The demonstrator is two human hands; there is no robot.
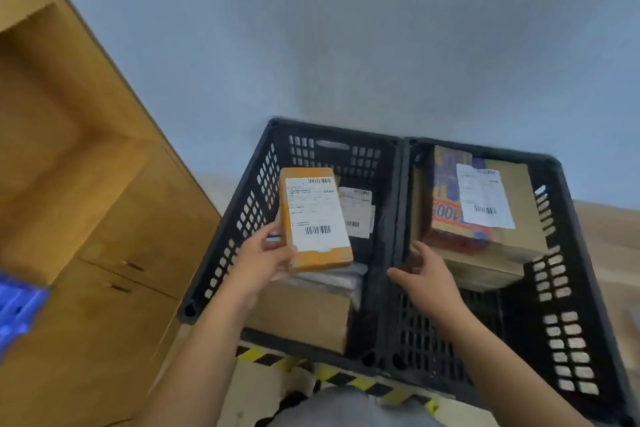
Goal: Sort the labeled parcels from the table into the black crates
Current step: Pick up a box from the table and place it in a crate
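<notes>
Two hands: both are over the crates, and only one carries anything.
Left hand [261,258]: you grip the small parcel [315,218] by its near left corner, thumb on the labelled face, fingers curled underneath.
Right hand [424,276]: it holds nothing; the fingers are spread and relaxed, hovering just past the divider where the two crates meet.
Small parcel: a tan box with a white shipping label facing up. It is held above the left crate [242,218], not yet resting on anything.
Long axis: the box runs from about 6 o'clock near your palm toward 12 o'clock, tipped slightly left at the far end.
Way from the grip: the body of the box lies at 1 o'clock from your left hand, over the middle of the left crate.
Below it: a labelled dark packet [356,211] lies at 2 o'clock from the grip, with a larger brown box [304,315] at 5 o'clock along the near wall.
Right crate [568,288]: a big printed carton [485,218] with its own label fills the far half, at 1 o'clock from your right hand.
Nearer hand: the left already has the box, so the drop looks like its job alone; the right seems only to steady or wait.
Likely step: lowering the box straight down into the left crate.
</notes>
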